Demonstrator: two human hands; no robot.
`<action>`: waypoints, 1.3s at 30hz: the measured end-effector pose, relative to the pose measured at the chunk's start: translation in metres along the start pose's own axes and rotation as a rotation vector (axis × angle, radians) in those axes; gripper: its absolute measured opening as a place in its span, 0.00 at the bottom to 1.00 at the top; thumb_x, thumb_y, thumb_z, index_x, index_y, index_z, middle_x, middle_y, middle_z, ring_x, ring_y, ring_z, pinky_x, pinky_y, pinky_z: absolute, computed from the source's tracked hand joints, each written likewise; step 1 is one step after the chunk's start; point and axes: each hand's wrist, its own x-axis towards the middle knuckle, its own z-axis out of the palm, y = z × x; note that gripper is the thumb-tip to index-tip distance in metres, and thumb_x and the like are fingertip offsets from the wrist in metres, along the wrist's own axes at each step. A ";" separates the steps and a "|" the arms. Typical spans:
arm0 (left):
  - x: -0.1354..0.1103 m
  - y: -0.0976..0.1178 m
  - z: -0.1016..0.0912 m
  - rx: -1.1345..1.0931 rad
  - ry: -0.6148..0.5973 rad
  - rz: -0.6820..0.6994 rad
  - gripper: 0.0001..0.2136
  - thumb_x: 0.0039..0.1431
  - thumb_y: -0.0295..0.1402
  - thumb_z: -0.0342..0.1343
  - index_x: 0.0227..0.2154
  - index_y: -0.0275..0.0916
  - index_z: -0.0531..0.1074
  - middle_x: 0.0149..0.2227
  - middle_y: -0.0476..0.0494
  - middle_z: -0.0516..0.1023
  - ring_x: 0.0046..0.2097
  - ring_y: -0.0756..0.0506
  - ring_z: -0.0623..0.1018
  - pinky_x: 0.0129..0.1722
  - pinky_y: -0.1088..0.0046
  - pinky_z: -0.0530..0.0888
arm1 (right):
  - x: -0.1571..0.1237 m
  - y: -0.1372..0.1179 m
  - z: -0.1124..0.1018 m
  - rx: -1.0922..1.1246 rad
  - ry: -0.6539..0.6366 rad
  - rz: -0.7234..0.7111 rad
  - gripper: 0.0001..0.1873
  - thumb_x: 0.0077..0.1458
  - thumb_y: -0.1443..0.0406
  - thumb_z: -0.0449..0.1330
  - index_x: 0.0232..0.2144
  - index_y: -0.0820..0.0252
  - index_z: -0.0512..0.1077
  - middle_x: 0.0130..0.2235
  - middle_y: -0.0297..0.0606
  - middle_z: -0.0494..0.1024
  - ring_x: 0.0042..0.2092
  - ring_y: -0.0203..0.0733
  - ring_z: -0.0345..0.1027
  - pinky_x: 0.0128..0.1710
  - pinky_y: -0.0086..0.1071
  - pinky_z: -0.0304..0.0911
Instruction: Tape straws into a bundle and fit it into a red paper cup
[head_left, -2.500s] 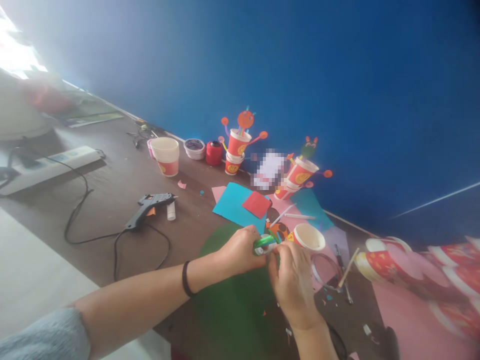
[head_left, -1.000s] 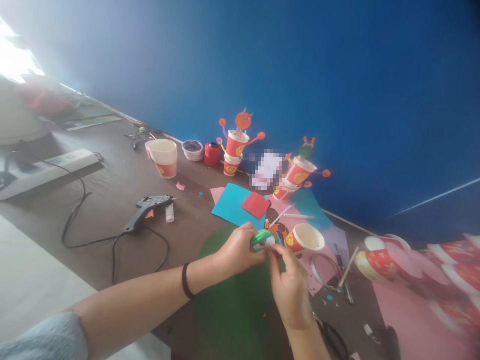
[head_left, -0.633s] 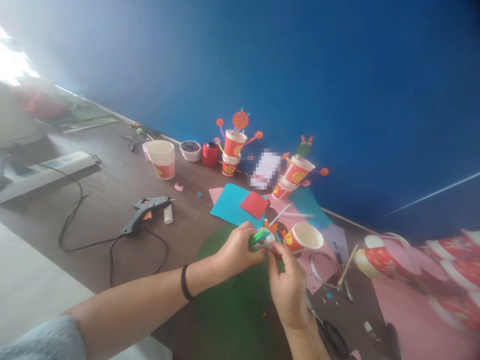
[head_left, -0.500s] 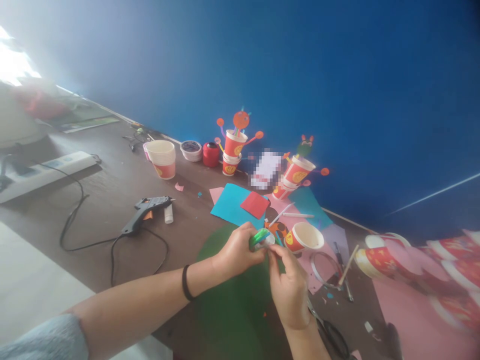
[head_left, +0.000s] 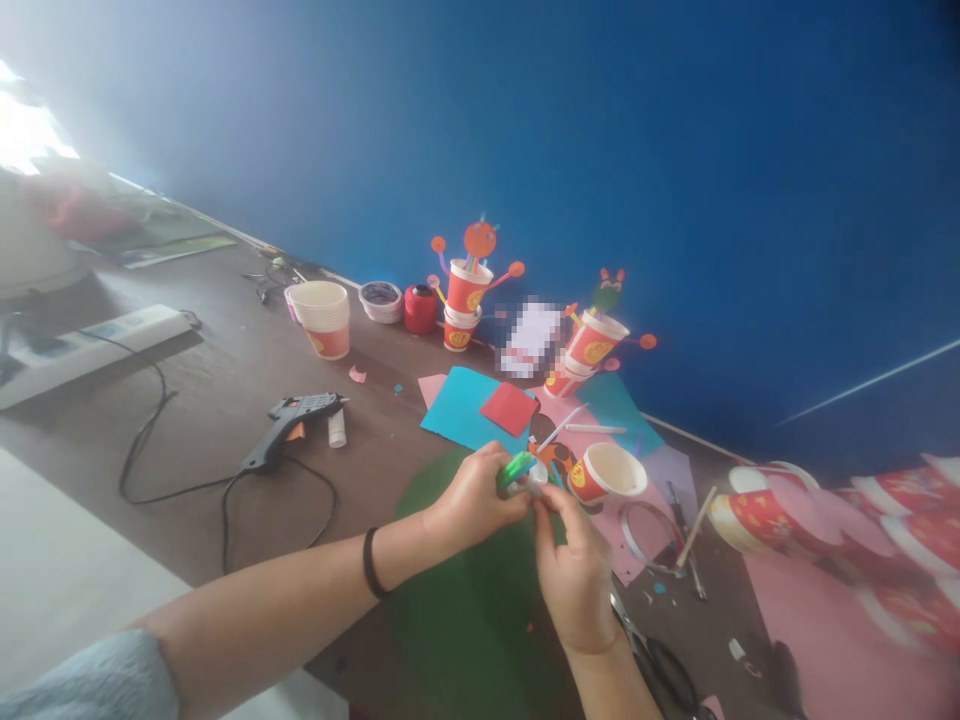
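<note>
Left hand (head_left: 472, 500) is closed around a small green-and-white object (head_left: 517, 470), holding it just above the dark green paper disc (head_left: 457, 620) on the brown table (head_left: 225, 370). Right hand (head_left: 574, 575) meets it from the near side, fingertips (head_left: 546, 497) pinched at the object's white end; what they pinch there is too small to tell. Red paper cup (head_left: 606, 474) sits just beyond both hands. Scissors (head_left: 660, 672) lie beside the right wrist. Glue gun (head_left: 289, 422) rests well to the left, cable trailing. Blue sheet (head_left: 461, 410) carries a red square (head_left: 510, 408).
</note>
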 end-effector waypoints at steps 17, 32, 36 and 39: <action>0.000 0.003 -0.001 -0.016 0.019 -0.042 0.05 0.43 0.27 0.54 0.21 0.38 0.62 0.25 0.54 0.61 0.27 0.53 0.63 0.28 0.78 0.61 | -0.001 0.000 0.000 -0.008 -0.006 0.019 0.09 0.59 0.66 0.54 0.42 0.60 0.70 0.37 0.43 0.79 0.37 0.43 0.75 0.37 0.35 0.70; 0.000 0.000 0.000 -0.022 0.015 -0.054 0.05 0.43 0.27 0.55 0.24 0.37 0.64 0.26 0.54 0.63 0.28 0.53 0.65 0.28 0.78 0.62 | 0.000 0.000 -0.002 0.043 -0.072 0.128 0.06 0.59 0.65 0.55 0.39 0.59 0.69 0.35 0.41 0.80 0.36 0.43 0.76 0.35 0.32 0.69; 0.001 0.001 0.000 -0.039 0.013 -0.060 0.04 0.43 0.27 0.55 0.25 0.36 0.65 0.26 0.54 0.63 0.28 0.53 0.66 0.28 0.78 0.63 | 0.002 -0.002 -0.005 0.074 -0.092 0.186 0.05 0.59 0.65 0.55 0.37 0.58 0.68 0.34 0.38 0.80 0.36 0.42 0.76 0.35 0.31 0.68; 0.001 0.000 -0.001 -0.031 0.000 -0.052 0.04 0.44 0.28 0.55 0.26 0.36 0.67 0.27 0.53 0.64 0.29 0.52 0.67 0.29 0.77 0.63 | 0.004 -0.004 -0.007 0.116 -0.090 0.222 0.08 0.59 0.65 0.55 0.42 0.58 0.66 0.36 0.39 0.80 0.38 0.41 0.76 0.37 0.30 0.68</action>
